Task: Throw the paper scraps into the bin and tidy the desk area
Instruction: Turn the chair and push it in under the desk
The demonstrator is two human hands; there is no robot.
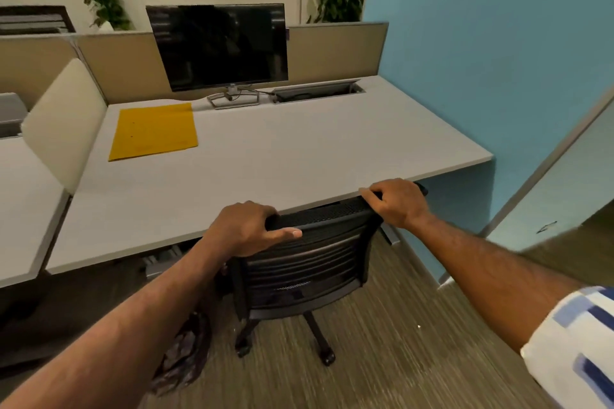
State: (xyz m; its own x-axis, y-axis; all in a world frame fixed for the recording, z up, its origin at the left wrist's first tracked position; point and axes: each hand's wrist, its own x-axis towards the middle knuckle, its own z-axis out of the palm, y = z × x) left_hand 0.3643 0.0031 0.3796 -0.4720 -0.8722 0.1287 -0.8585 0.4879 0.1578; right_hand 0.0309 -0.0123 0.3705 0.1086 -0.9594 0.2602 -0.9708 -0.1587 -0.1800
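Note:
A black mesh office chair [305, 269] stands at the front edge of the grey desk [265, 169], its seat tucked under the top. My left hand [247, 227] grips the left end of the chair's top rail. My right hand [395, 202] grips the right end of the same rail. A yellow folder [154, 131] lies flat on the desk at the left. No paper scraps show on the desk. A bin lined with a dark bag [184, 355] sits on the floor under my left forearm, mostly hidden.
A dark monitor [219, 46] stands at the back of the desk beside an open cable tray [317, 91]. A beige divider [63, 123] borders the desk on the left, a blue wall [481, 43] on the right. Carpet floor [398, 325] lies around the chair.

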